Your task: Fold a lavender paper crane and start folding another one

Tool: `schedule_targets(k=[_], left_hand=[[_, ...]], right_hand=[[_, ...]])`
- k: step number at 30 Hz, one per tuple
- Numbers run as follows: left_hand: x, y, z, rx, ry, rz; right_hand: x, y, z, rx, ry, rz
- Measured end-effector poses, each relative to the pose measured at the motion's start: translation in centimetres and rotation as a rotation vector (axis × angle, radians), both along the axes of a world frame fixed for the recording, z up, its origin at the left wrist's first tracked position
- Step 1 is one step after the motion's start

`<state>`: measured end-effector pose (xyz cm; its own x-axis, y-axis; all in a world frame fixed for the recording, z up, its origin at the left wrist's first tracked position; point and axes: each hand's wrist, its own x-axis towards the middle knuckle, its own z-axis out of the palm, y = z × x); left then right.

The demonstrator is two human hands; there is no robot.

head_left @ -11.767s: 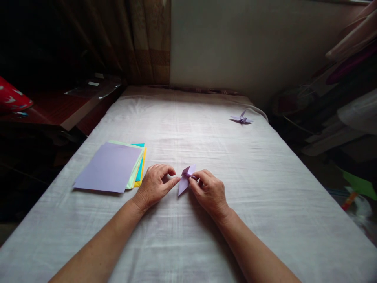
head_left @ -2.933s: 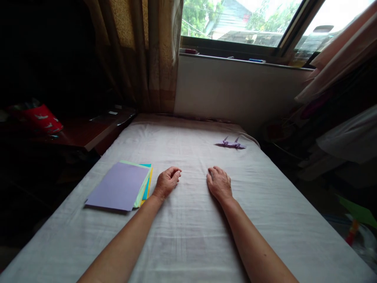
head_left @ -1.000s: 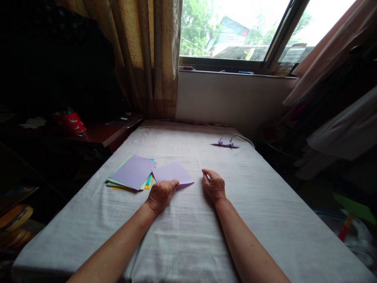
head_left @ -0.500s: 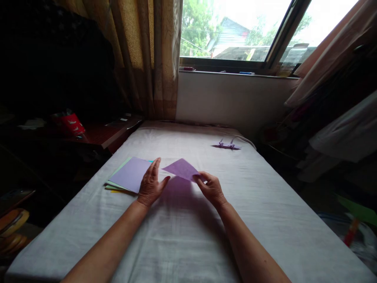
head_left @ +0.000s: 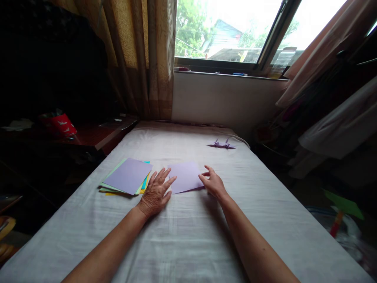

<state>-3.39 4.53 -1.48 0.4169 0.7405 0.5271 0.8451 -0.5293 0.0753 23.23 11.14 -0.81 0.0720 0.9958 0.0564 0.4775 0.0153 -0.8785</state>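
Observation:
A square sheet of light purple paper (head_left: 186,177) lies on the white cloth, its lower right edge slightly raised over a thin shadow. My left hand (head_left: 157,190) is spread flat at the sheet's left edge, with fingertips reaching onto it. At the opposite edge is my right hand (head_left: 212,181), thumb and fingers apart, beside the paper's right side. A stack of coloured paper (head_left: 129,175) sits left of my left hand, purple on top with green, blue and yellow edges showing. Further back on the right stands a folded purple paper piece (head_left: 222,144) with two upright points.
The white cloth (head_left: 165,243) covers the table. At left a dark wooden desk (head_left: 91,137) holds a red cup (head_left: 60,125). A window (head_left: 220,35) and curtain (head_left: 159,59) are behind. Clothes (head_left: 330,122) hang at right, above a green sheet (head_left: 344,203).
The purple sheet has come down from my right hand's pinch to lie flat on the cloth. My left hand has lowered onto its edge, and my right fingers have spread. The view has shifted slightly.

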Motion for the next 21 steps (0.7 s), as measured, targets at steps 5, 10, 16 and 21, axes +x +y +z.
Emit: schedule_targets(k=[5, 10, 16, 21], left_hand=[[0.3, 0.6, -0.2, -0.215, 0.116, -0.018], [0.5, 0.8, -0.3, -0.248, 0.124, -0.020], [-0.4, -0.3, -0.5, -0.168, 0.061, 0.046], [-3.3, -1.1, -0.5, -0.047, 0.040, 0.014]], right_hand=[[0.4, -2.0, -1.2, 0.060, -0.059, 0.144], [-0.6, -3.0, -1.9, 0.359, -0.480, 0.199], [-1.3, -3.3, -1.0, 0.505, -0.875, 0.241], [0.5, -3.2, -2.1, 0.563, -0.818, 0.201]])
